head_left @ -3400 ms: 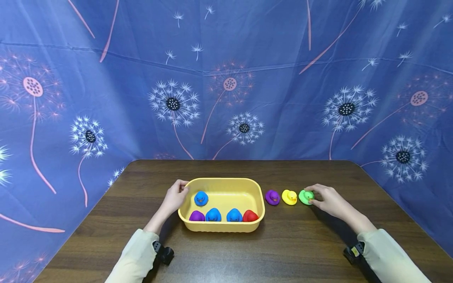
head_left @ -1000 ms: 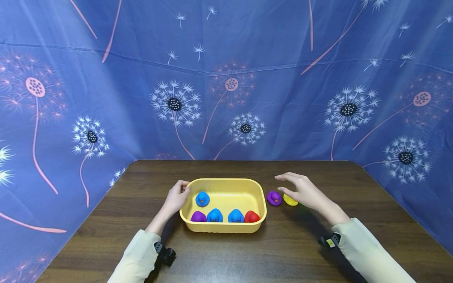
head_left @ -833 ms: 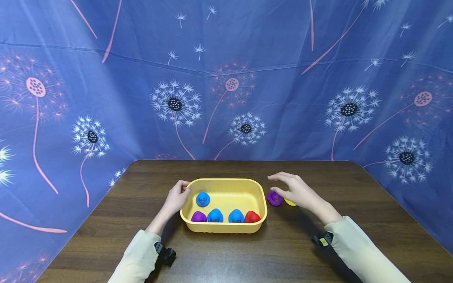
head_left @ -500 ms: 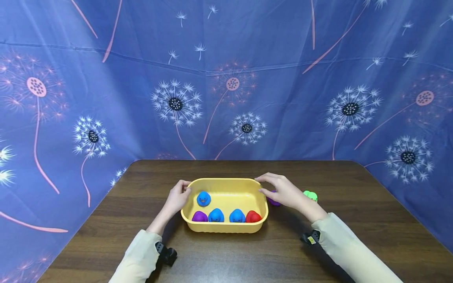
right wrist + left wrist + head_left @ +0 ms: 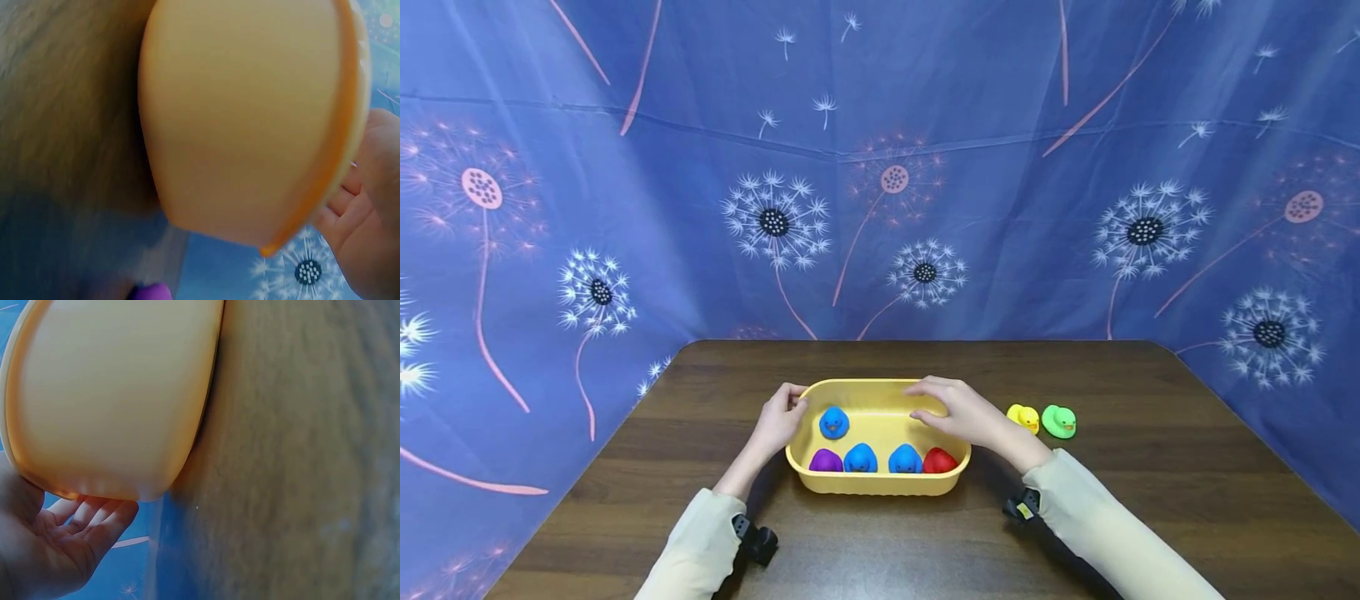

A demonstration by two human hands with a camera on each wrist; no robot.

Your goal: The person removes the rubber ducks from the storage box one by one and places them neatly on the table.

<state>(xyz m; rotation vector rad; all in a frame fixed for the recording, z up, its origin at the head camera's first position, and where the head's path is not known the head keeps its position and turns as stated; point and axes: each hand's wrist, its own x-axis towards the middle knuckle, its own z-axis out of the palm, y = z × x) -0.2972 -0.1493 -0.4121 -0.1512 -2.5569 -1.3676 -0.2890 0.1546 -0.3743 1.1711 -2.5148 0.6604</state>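
Observation:
In the head view a yellow plastic basin (image 5: 880, 483) stands on the table. My left hand (image 5: 777, 419) holds its left rim, thumb over the edge and fingers outside, as the left wrist view also shows. My right hand (image 5: 958, 410) is over the basin's right end, thumb and fingers apart with nothing between them. Inside sit a blue rubber duck (image 5: 833, 422) at back left and, along the front, a purple duck (image 5: 826, 461), two more blue ducks (image 5: 861, 458) and a red duck (image 5: 938, 461).
Right of the basin, a yellow duck (image 5: 1024, 418) and a green duck (image 5: 1059, 422) sit on the wooden table (image 5: 1150, 467). Another purple duck (image 5: 151, 292) shows in the right wrist view, hidden behind my right hand in the head view. A blue dandelion-print cloth (image 5: 1000, 167) hangs behind.
My right hand has let go of the green duck and swept left past the yellow and purple ducks to over the basin. My left hand has stayed at the rim.

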